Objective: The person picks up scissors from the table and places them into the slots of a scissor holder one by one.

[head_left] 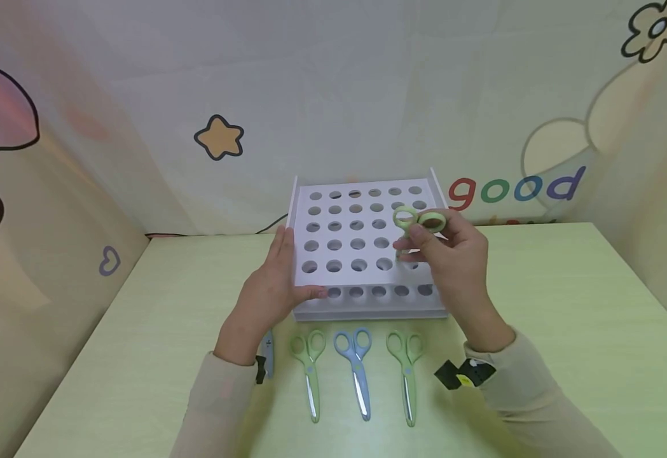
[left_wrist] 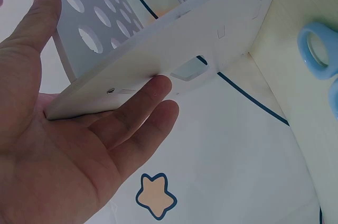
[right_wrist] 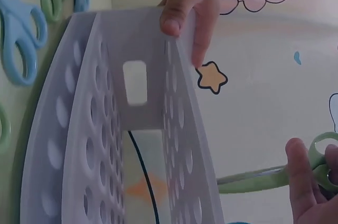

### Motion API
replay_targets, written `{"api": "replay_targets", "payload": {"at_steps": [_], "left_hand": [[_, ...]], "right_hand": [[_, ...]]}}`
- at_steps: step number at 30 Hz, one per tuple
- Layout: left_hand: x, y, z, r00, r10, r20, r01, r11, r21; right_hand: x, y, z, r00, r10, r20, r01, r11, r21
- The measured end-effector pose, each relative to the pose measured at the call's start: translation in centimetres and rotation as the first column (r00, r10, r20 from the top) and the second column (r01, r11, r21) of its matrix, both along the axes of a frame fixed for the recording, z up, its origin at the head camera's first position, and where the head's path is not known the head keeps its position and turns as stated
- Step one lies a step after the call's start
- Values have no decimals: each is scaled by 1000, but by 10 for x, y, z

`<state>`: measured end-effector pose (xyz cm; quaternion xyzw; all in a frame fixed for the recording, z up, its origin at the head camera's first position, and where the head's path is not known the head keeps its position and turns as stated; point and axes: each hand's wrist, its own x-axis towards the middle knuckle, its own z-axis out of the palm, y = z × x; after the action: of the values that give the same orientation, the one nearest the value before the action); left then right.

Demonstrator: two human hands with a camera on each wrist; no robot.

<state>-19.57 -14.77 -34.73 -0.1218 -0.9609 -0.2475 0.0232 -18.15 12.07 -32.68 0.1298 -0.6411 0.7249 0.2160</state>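
A white rack (head_left: 362, 280) with rows of round holes in its top panel and a lower tier in front stands on the table. My left hand (head_left: 267, 280) grips its left side, thumb over the front edge of the top panel. In the left wrist view the fingers (left_wrist: 142, 102) lie along the outer side wall. My right hand (head_left: 459, 261) pinches green-handled scissors (right_wrist: 256, 183) by their finger loops, above the right part of the top panel. In the head view the scissors' blades point down toward the holes and are mostly hidden by the fingers.
On the table in front of the rack lie left green scissors (head_left: 310, 367), blue scissors (head_left: 357, 367) and right green scissors (head_left: 406, 369), loops toward the rack. A blue item (head_left: 269, 356) is partly hidden by the left wrist. A dark cord (head_left: 273, 224) runs behind the rack near the wall.
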Motion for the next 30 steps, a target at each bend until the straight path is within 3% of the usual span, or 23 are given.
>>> {"api": "replay_targets", "payload": {"at_steps": [6, 17, 22, 26, 30], "left_hand": [[0, -1, 0, 1000, 4, 7, -4, 1000, -7], [-1, -4, 0, 1000, 10, 12, -10, 1000, 7], [-1, -3, 0, 1000, 7, 13, -7, 1000, 1], [-1, -3, 0, 1000, 9, 15, -9, 1000, 2], [-1, -1, -1, 1000, 20, 21, -20, 1000, -2]], "right_hand": [[-2, 0, -1, 993, -101, -59, 106, 990, 91], [-2, -7, -4, 987, -79, -137, 97, 986, 133], [-3, -8, -8, 992, -64, -105, 81, 983, 163], [-5, -10, -17, 990, -117, -80, 132, 965, 226], [-7, -12, -26, 976, -181, -120, 210, 926, 312]]}}
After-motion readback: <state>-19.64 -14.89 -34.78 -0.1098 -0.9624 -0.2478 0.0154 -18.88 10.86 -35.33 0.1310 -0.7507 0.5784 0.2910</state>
